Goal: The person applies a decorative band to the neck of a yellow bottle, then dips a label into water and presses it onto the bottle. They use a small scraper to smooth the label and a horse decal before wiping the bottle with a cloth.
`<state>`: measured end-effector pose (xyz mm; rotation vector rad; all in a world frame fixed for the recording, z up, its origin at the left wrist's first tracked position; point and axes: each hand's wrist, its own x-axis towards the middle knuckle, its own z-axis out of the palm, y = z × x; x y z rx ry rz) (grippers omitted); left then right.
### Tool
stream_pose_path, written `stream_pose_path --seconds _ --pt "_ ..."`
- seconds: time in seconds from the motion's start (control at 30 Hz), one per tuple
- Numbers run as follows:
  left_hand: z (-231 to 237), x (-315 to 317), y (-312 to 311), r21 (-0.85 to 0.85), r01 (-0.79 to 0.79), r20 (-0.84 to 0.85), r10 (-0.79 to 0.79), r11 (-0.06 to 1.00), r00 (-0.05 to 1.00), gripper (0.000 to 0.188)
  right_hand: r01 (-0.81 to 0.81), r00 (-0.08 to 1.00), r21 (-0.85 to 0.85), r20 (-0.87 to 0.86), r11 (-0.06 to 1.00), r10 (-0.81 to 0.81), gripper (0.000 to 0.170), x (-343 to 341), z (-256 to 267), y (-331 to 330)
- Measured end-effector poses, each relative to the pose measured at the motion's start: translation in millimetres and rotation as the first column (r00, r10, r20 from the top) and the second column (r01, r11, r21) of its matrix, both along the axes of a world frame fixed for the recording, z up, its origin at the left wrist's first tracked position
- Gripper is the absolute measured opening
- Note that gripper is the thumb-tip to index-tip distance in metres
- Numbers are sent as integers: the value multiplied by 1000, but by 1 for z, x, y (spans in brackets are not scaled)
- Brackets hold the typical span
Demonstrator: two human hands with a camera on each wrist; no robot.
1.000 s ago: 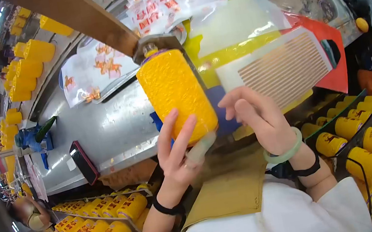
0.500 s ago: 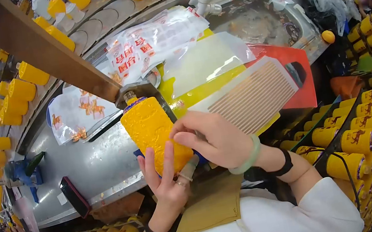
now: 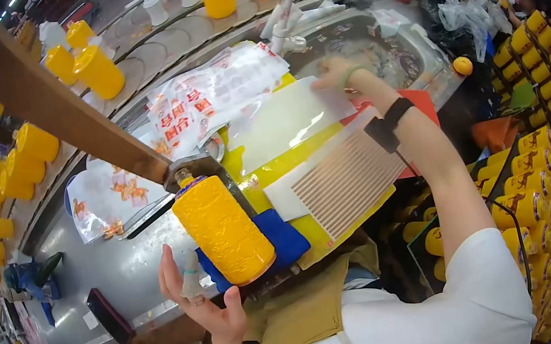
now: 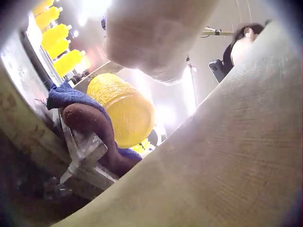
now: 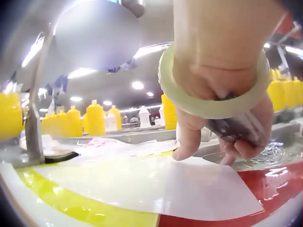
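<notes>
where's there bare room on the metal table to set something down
Bare metal table shows between the phone, the horse-print sheet and the yellow bottle, though the left hand hovers near its front edge. Right of the bottle is crowded: blue cloth, striped sheet, yellow sheet.

The head view is bright, with the bench [image 3: 150, 229] bowed by fisheye distortion and the corners black. Pale sheen lies along the bench's near edge and glints on the translucent sheet [image 3: 269, 133]; motion smears the right fingers [image 3: 322, 82]. The left wrist view is hazy, with blown-out light around the yellow bottle [image 4: 130, 116] and shadow under the bench's edge. Ceiling lamps [image 5: 137, 85] flare in the right wrist view, its background soft.
</notes>
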<state>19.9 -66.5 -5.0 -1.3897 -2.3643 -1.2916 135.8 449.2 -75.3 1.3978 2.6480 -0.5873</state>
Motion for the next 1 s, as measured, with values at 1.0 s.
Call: stream_pose_path --seconds 1.0 --pt "-8 -40 11 217 77 118 -105 973 987 61 171 648 134 -761 976 -8 33 79 131 -264"
